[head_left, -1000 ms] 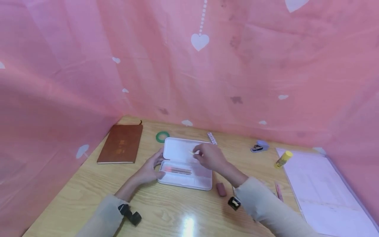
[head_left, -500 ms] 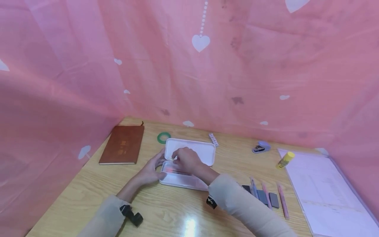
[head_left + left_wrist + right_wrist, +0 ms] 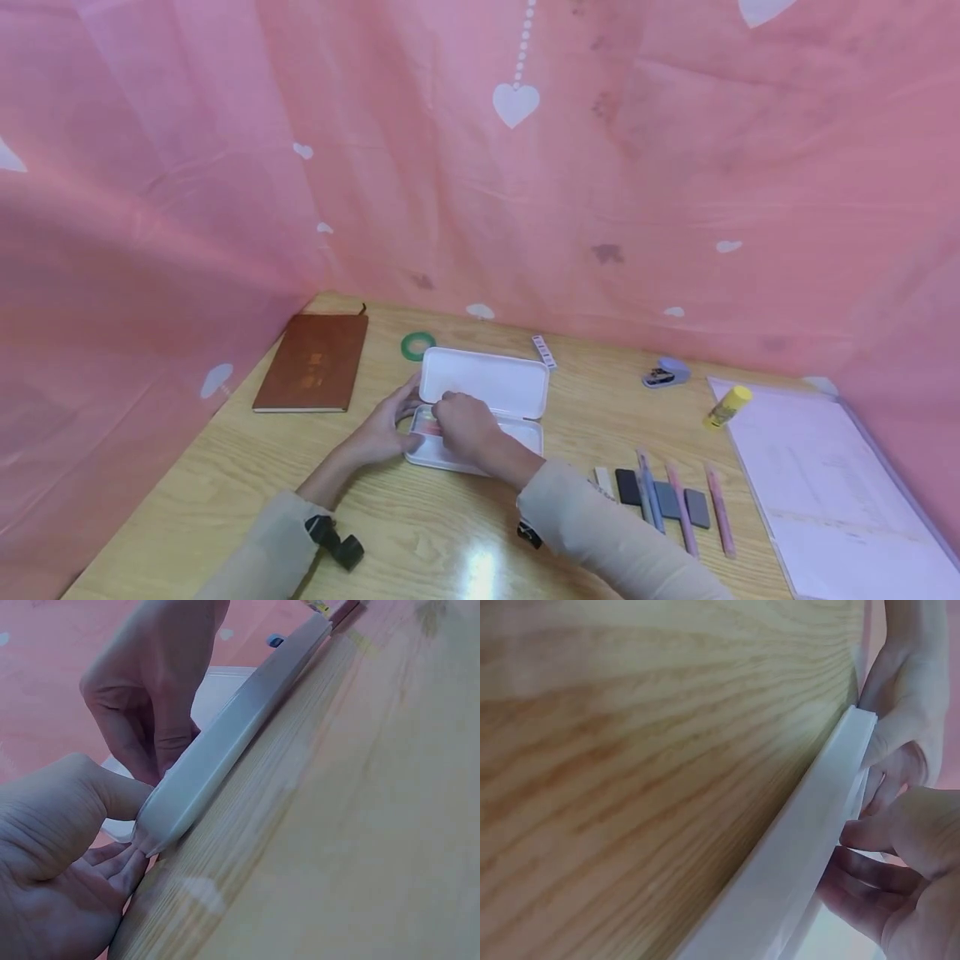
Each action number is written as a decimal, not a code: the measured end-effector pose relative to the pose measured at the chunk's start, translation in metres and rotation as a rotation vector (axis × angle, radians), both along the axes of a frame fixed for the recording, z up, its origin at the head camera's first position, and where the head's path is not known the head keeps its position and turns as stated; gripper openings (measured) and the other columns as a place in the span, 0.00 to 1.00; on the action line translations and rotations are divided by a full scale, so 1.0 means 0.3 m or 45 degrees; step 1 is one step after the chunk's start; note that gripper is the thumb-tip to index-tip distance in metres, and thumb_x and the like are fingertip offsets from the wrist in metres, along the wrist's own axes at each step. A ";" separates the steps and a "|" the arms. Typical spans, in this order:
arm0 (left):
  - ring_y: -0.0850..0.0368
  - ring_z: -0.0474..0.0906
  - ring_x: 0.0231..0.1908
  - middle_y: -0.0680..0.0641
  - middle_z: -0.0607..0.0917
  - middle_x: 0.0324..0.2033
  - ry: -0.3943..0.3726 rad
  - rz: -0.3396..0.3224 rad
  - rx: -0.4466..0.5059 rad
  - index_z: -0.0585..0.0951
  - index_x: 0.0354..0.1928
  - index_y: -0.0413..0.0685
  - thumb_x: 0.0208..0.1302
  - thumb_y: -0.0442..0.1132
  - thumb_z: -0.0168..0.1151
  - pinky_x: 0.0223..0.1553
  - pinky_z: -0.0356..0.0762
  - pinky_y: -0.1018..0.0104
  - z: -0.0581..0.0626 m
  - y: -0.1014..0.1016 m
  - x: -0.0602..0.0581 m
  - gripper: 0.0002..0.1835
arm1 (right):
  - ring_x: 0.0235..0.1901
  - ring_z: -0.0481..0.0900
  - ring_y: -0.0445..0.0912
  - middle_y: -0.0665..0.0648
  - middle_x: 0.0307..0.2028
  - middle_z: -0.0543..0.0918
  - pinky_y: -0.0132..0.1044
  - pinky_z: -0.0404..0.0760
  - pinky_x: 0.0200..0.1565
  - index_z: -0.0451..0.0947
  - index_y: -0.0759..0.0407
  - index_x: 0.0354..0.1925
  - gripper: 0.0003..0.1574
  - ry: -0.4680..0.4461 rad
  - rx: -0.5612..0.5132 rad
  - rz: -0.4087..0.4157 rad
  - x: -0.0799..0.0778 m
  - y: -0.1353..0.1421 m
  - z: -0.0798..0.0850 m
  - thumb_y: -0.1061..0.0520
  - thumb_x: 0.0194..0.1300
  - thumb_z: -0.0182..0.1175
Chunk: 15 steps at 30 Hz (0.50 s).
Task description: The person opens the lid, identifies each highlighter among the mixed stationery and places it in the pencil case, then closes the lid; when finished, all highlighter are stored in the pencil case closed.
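A white pencil case [image 3: 483, 379] lies open on the table, its lid tipped back. Several thin pinkish sticks [image 3: 430, 427] lie in its lower tray, partly covered by my right hand [image 3: 467, 427]. My left hand [image 3: 378, 433] holds the left end of the case, thumb at the front and fingers behind; the left wrist view shows the thumb [image 3: 124, 796] on the rim. Inside the tray, my right thumb and fingers pinch downward near the left end, around a thin yellow stick whose pale end shows beside the fingertips. The right fingers [image 3: 855, 900] dip behind the case's front wall.
A brown notebook [image 3: 313, 364] lies left, with green tape [image 3: 417, 346] behind the case. At right are dark erasers [image 3: 697, 508], pens [image 3: 720, 512], a white stick [image 3: 604, 482], a stapler [image 3: 666, 372], a yellow glue stick [image 3: 729, 407] and a white board [image 3: 840, 475].
My right hand has moved left and down from over the lid into the tray, carrying the thin yellow stick. My left hand keeps its hold on the case.
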<state>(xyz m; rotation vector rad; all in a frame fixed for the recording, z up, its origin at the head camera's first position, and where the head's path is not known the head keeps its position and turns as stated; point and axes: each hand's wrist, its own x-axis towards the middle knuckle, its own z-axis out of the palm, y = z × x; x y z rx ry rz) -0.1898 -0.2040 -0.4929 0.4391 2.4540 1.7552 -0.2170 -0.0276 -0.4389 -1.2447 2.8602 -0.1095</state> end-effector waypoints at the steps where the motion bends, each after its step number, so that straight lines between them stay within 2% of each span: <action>1: 0.45 0.66 0.63 0.41 0.67 0.64 0.003 -0.002 0.005 0.44 0.75 0.53 0.48 0.20 0.61 0.67 0.59 0.53 0.000 -0.001 0.000 0.55 | 0.26 0.73 0.41 0.51 0.29 0.79 0.31 0.77 0.26 0.84 0.56 0.38 0.10 -0.009 -0.005 -0.005 0.001 0.001 0.003 0.61 0.54 0.64; 5: 0.42 0.65 0.63 0.37 0.67 0.64 0.019 -0.019 0.013 0.43 0.74 0.50 0.49 0.20 0.61 0.67 0.60 0.51 -0.004 -0.005 -0.001 0.54 | 0.30 0.76 0.42 0.52 0.33 0.82 0.34 0.79 0.28 0.83 0.55 0.46 0.16 -0.061 -0.089 -0.036 -0.005 0.019 0.026 0.58 0.57 0.63; 9: 0.45 0.65 0.64 0.41 0.66 0.65 -0.020 0.003 -0.008 0.43 0.75 0.55 0.50 0.22 0.62 0.67 0.60 0.52 -0.005 -0.006 0.002 0.55 | 0.33 0.80 0.43 0.53 0.36 0.84 0.37 0.80 0.30 0.77 0.54 0.56 0.25 -0.124 -0.277 -0.117 -0.011 0.076 0.069 0.52 0.59 0.63; 12: 0.47 0.64 0.65 0.44 0.66 0.66 -0.025 0.007 -0.025 0.43 0.75 0.58 0.51 0.24 0.63 0.67 0.60 0.53 -0.003 -0.004 0.002 0.55 | 0.36 0.82 0.46 0.56 0.39 0.84 0.41 0.81 0.33 0.73 0.55 0.59 0.30 -0.135 -0.431 -0.164 -0.010 0.159 0.100 0.49 0.59 0.63; 15: 0.50 0.65 0.64 0.46 0.67 0.64 -0.007 0.008 -0.034 0.43 0.74 0.60 0.51 0.24 0.63 0.67 0.60 0.56 0.001 -0.005 0.001 0.55 | 0.39 0.83 0.50 0.59 0.41 0.84 0.44 0.82 0.34 0.71 0.57 0.60 0.34 -0.093 -0.515 -0.191 -0.006 0.267 0.117 0.49 0.58 0.65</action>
